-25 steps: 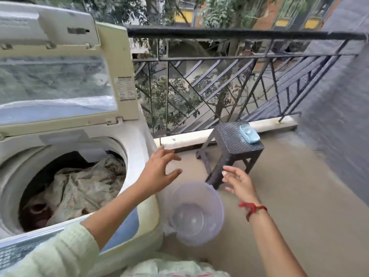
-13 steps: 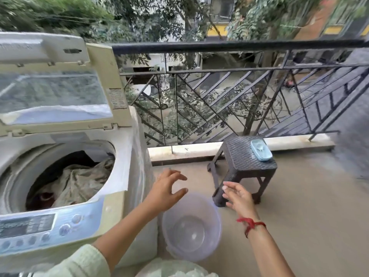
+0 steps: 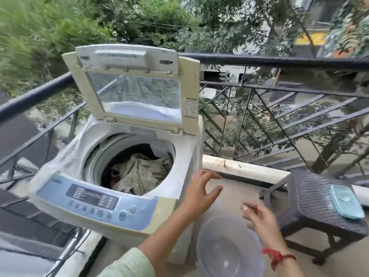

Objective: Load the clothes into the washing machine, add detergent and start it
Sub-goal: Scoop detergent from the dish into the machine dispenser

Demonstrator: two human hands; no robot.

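Clothes (image 3: pixel 139 174) are in the washing machine (image 3: pixel 95 198); our left hand (image 3: pixel 199 194) and right hand (image 3: pixel 259 218) hover spread, empty: we should measure detergent before starting.

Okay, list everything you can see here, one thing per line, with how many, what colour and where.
washing machine: one, cream and blue, left of centre, lid raised
clothes: a pile, beige and dark, inside the machine
basin: one, clear plastic, low, right of the machine
stool: one, dark woven, far right
lidded box: one, pale blue, on the stool
railing: one, black, behind everything
left hand: open, empty, beside the machine's front corner
right hand: open, empty, above the basin, red thread on the wrist
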